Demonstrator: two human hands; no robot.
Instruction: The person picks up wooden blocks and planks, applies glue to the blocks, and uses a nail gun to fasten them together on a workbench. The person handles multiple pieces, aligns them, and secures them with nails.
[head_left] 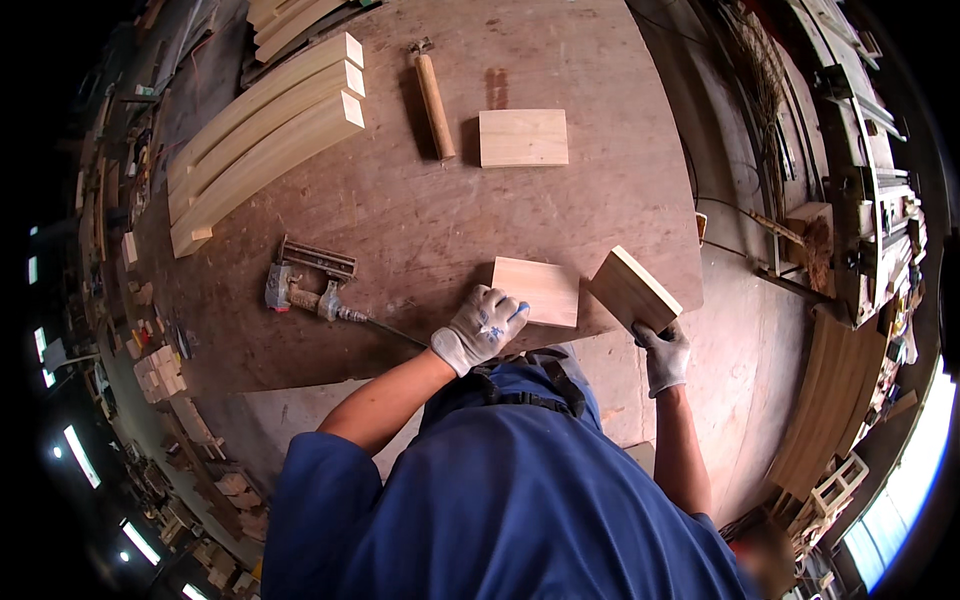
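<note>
At the table's near edge, my left hand [482, 328], in a pale work glove with blue marks, has its fingers bent closed over the left end of a flat rectangular wooden block [545, 290]. Its fingertips are partly hidden. To the right, my right hand [664, 354], gloved too, grips a second wooden block [632, 287] by its near corner. That block is tilted and raised beside the first one, with a pale edge facing up. A third wooden block [523, 138] lies flat farther back on the brown table [420, 215].
A hammer [433, 105] with a wooden handle lies left of the far block. A nail gun [312, 283] with a hose sits at the left. Several curved wooden pieces [270, 130] rest at the back left. Racks with timber [865, 200] stand beyond the table's right edge.
</note>
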